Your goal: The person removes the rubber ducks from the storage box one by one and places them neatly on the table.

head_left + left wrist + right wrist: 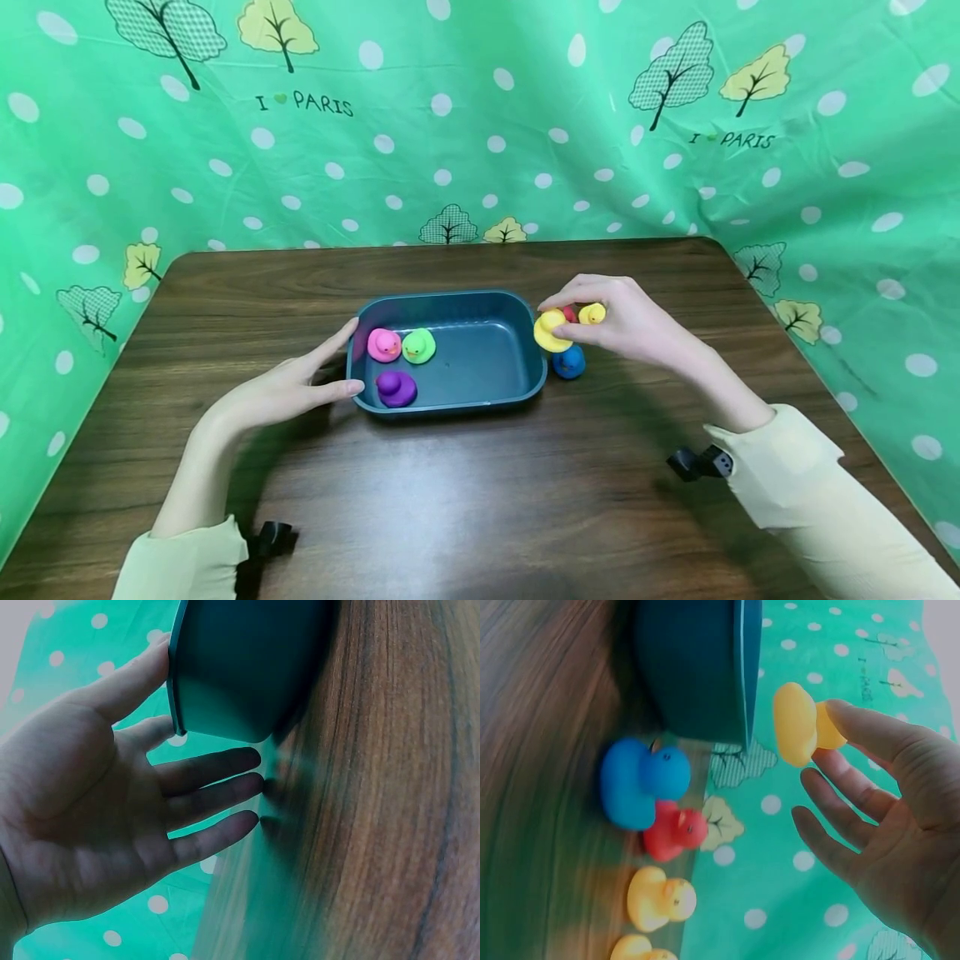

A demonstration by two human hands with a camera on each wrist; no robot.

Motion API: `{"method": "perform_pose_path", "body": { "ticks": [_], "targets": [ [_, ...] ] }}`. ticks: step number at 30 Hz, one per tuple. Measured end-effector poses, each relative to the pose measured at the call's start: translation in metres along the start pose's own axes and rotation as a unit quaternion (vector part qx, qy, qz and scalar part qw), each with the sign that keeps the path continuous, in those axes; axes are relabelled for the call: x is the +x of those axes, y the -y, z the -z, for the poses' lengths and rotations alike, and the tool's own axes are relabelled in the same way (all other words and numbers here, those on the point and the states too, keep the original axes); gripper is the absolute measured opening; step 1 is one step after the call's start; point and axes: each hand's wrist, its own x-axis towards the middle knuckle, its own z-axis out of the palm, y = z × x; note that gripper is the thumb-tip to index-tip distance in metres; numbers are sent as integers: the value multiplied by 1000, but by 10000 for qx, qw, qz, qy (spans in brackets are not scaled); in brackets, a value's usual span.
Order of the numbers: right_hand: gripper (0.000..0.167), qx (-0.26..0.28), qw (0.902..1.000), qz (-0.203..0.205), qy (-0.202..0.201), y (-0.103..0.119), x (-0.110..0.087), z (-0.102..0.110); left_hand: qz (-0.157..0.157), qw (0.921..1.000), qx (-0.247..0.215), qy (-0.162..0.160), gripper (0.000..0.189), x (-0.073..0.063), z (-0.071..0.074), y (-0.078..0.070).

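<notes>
A dark blue tray (483, 362) stands mid-table, with a pink duck (383, 344), a green duck (420, 345) and a purple duck (396, 389) in its left part. My left hand (277, 393) touches the tray's left end with thumb and index finger; its other fingers are extended below the rim in the left wrist view. Pinched in my right hand (626, 321) is a yellow rubber duck (794, 724), raised beside the tray's right rim. Under that hand sit a blue duck (634, 784), a red duck (673, 831) and a yellow duck (654, 898).
Another yellow duck (639, 951) is partly cut off at the bottom of the right wrist view. The brown wooden table (450, 508) extends around the tray. Green dotted cloth (465, 108) hangs behind and beside the table. Each sleeve carries a black wrist camera (697, 463).
</notes>
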Motion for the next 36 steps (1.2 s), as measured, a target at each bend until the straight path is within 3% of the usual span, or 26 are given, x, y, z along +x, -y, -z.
{"method": "perform_pose_path", "body": {
  "ticks": [21,36],
  "targets": [
    [34,-747,9966,-301,-190,-36,-40,8,7,10000,-25,-23,86,1,1,4],
    [33,-770,9950,-630,-74,-56,-55,3,-85,10000,35,9,87,0,3,3]
  ]
}}
